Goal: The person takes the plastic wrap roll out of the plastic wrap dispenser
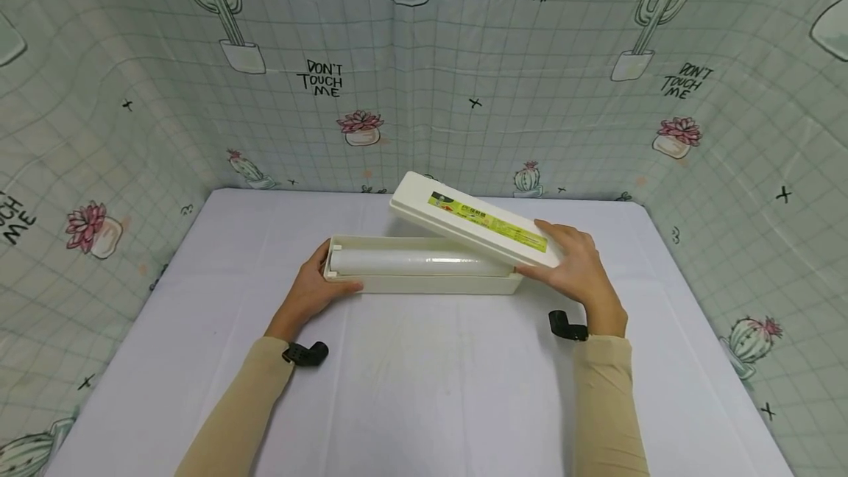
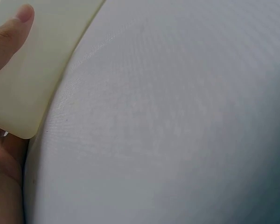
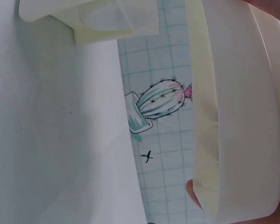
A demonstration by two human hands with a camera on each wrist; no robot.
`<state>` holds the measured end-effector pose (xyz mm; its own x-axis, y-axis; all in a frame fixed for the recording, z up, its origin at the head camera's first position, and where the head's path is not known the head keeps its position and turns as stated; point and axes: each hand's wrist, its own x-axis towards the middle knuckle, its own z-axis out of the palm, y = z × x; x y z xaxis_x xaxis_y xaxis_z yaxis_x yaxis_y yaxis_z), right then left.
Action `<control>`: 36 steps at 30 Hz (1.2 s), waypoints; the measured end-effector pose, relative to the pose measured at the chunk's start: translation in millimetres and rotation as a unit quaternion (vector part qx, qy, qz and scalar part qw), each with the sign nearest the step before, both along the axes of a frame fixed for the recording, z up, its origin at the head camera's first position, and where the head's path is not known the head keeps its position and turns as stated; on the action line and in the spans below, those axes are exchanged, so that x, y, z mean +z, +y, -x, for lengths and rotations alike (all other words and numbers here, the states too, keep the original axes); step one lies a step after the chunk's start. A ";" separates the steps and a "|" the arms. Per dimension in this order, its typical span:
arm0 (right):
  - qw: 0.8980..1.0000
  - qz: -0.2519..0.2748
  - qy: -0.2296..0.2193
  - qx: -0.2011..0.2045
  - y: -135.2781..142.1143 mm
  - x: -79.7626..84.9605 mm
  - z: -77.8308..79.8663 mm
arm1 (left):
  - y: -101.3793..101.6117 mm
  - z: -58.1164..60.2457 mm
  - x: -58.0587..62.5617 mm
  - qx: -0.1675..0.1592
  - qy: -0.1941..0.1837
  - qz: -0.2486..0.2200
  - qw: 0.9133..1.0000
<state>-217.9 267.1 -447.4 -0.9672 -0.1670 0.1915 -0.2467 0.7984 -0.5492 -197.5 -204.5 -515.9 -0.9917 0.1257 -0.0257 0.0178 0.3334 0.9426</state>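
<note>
Over the cling-film box (image 1: 424, 285), I'd level the lid (image 1: 478, 220), right hand (image 1: 578, 269) gripping its end, left hand (image 1: 313, 291) clasping the box.

Left arm (image 1: 228, 414) and right arm (image 1: 606, 403) stretched forward, left hand (image 1: 316, 289) gripping, thumb (image 2: 13, 38) in front, right hand (image 1: 578, 267) raised and gripping

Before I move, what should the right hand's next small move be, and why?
Probably ease the lid rightward, clear of the box: the right hand grips it askew above, hiding the right end of the roll, while the left hand holds the box's left end.
</note>
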 end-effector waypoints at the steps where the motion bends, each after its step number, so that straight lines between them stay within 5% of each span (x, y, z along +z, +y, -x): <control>1: 1.000 -0.001 0.001 -0.002 1.3 -0.3 -0.1 | 0.6 -0.2 0.7 0.000 -0.001 0.000 1.000; 15: 1.000 0.004 0.010 -0.028 16.8 0.1 -2.4 | 2.5 1.0 -0.4 0.009 -0.025 0.002 1.000; 36: 0.998 -0.003 0.004 -0.065 39.8 -3.0 -8.4 | 3.5 -2.8 0.9 0.005 -0.007 0.003 1.000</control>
